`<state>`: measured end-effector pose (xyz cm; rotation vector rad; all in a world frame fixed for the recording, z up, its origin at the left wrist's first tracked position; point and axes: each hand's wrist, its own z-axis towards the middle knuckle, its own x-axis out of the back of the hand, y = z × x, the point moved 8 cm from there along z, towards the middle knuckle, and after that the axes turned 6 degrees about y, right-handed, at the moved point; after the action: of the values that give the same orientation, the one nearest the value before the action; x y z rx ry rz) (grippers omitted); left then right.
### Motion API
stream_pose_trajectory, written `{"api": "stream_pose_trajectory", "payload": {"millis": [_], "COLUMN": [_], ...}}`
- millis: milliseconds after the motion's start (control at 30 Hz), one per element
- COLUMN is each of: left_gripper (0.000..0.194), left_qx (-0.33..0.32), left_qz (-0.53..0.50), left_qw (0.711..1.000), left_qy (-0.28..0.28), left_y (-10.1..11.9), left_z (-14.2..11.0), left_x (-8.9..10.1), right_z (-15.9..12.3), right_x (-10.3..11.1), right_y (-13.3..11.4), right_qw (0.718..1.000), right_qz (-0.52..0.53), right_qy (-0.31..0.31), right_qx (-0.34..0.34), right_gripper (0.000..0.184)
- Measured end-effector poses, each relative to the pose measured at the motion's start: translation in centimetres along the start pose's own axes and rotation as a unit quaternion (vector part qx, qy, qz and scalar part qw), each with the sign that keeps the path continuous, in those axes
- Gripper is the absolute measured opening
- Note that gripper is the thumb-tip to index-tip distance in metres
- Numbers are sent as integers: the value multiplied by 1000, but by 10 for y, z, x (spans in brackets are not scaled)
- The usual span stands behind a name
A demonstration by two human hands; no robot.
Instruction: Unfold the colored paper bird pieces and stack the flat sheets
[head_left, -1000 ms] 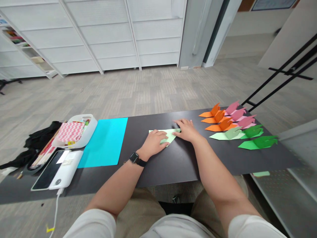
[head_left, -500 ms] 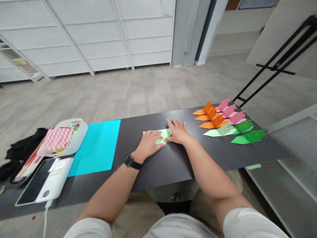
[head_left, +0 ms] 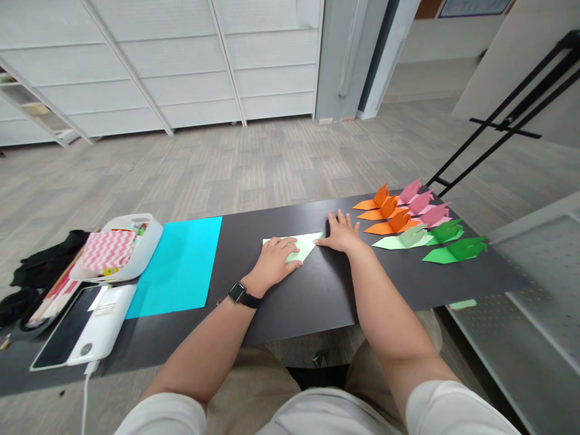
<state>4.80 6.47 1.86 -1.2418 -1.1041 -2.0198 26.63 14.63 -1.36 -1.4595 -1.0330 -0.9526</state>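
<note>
A light green sheet of origami paper (head_left: 307,244), folded to a pointed shape, lies flat on the dark table (head_left: 299,302). My left hand (head_left: 275,261) rests flat over its left part, fingers stretched out, hiding some of the paper. At the paper's right tip, the thumb of my right hand (head_left: 342,232) touches the edge. The other fingers of that hand are spread on the table. Farther right stand folded paper birds in rows: orange ones (head_left: 385,214), pink ones (head_left: 423,202), a pale green one (head_left: 405,237) and green ones (head_left: 457,249).
Left of my hands lies a bright blue sheet (head_left: 181,266). Beyond it are a white basket (head_left: 151,241) with a pink zigzag-patterned item, a tablet (head_left: 67,329), a white device (head_left: 106,323) with a cable, and black cloth (head_left: 45,263). A black metal frame (head_left: 502,124) stands behind the table's right end.
My right hand has slid right and slightly away along the paper, uncovering its right tip. My left hand has stayed on the left part.
</note>
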Motion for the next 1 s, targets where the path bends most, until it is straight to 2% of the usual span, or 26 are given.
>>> {"api": "stream_pose_trajectory", "payload": {"millis": [267,367,433,500,600,667,767,867,1000], "left_gripper": [32,32,32,31,29,28,32,41,46], "left_qx": [0,1,0,-3,5,16,19,10,1], "left_qz": [3,-1,-4,-4,6,14,16,9,2], "left_qw": [1000,1000,1000,1000,1000,999,999,999,999], "left_qy": [-4,-3,-1,4,17,27,33,32,32], "left_y": [0,0,0,0,-1,-3,-4,-5,-12], "left_z": [0,-1,-1,-1,-1,-1,-1,-1,-1], "left_x": [0,1,1,1,4,6,8,7,9], "right_z": [7,10,12,12,4,-7,-22,-30,-28], "right_x": [7,15,26,38,51,49,29,5,-9], "right_y": [19,28,32,27,-2,-31,-69,-88,-90], "right_qw": [998,995,989,978,955,942,937,944,948], "right_qz": [-3,-4,18,64,136,166,171,125,90], "right_qy": [13,54,117,189,255,241,152,86,70], "right_qx": [-60,-84,-90,-58,66,166,263,294,298], "right_gripper": [118,95,78,67,46,29,17,12,17]}}
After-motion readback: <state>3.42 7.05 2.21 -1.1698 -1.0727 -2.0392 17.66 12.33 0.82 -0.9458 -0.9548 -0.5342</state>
